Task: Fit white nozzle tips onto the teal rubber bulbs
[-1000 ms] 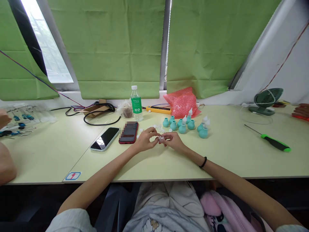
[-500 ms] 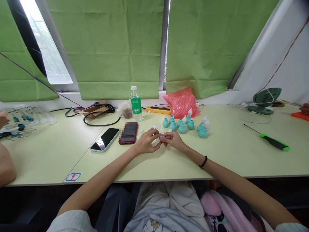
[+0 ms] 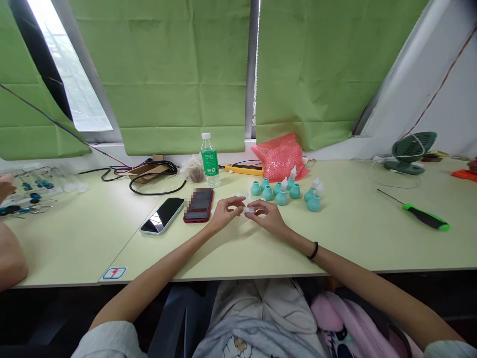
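Observation:
A small clear plastic piece (image 3: 249, 210) is between my two hands, over the table's middle. My right hand (image 3: 267, 215) pinches it between thumb and fingers. The fingertips of my left hand (image 3: 228, 212) meet its left side, thumb and forefinger curved toward each other. Just beyond my hands lie small whitish pieces, partly hidden by the fingers. Several teal rounded bulbs (image 3: 281, 197) stand behind and to the right of my right hand, some with translucent pointed tips (image 3: 293, 172) on top.
Left of my hands lie a red-cased phone (image 3: 198, 205) and a pale-cased phone (image 3: 163, 216). Behind are a water bottle (image 3: 210, 161), a yellow tool (image 3: 244, 169) and pink bubble wrap (image 3: 281, 156). A screwdriver (image 3: 425, 216) lies right. Another person's arm (image 3: 11, 256) rests far left.
My hands have shifted slightly; the left fingers have straightened and drawn a little apart from the right ones. The clear piece now shows more plainly in my right fingers.

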A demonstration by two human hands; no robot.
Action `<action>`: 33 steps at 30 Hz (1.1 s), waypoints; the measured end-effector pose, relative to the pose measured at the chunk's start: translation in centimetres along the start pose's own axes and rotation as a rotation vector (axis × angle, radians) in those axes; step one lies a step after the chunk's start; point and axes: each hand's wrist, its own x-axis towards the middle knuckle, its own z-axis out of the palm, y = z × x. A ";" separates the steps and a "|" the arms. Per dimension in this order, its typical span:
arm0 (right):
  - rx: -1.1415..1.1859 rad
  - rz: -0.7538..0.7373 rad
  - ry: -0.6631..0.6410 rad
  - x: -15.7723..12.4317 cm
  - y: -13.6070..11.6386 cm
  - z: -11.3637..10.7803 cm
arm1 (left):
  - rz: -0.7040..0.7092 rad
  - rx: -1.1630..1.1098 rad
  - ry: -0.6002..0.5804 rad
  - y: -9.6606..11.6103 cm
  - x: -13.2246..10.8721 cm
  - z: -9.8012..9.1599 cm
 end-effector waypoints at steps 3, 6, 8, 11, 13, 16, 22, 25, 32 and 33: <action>-0.093 -0.143 -0.019 -0.3 0.0 -0.1 | -0.164 -0.164 -0.093 0.1 0.3 -0.2; -0.156 -0.224 -0.029 -0.5 0.1 -0.2 | -0.258 -0.267 -0.243 0.2 0.4 -0.5; -0.171 -0.248 -0.045 -0.5 0.1 -0.2 | -0.304 -0.353 -0.328 0.1 0.4 -0.7; -0.159 -0.266 -0.075 -0.5 0.0 -0.1 | -0.361 -0.489 -0.354 -0.3 0.4 -0.7; -0.146 -0.273 -0.086 -0.5 -0.2 0.0 | -0.383 -0.569 -0.328 -0.8 0.5 -0.6; -0.137 -0.261 -0.110 -0.5 -0.3 0.0 | -0.405 -0.635 -0.293 -1.2 0.4 -0.3; -0.132 -0.193 -0.113 -0.2 -0.1 -0.4 | -0.427 -0.736 -0.300 -1.2 0.1 -0.2; -0.121 -0.179 -0.120 -0.2 0.0 -0.4 | -0.422 -0.737 -0.303 -1.2 0.2 -0.3; -0.065 -0.174 -0.146 -0.3 -0.6 -0.2 | -0.329 -0.573 -0.220 -0.9 0.2 -0.3; -0.051 -0.172 -0.139 -0.3 -0.7 -0.1 | -0.314 -0.565 -0.213 -0.8 0.1 -0.3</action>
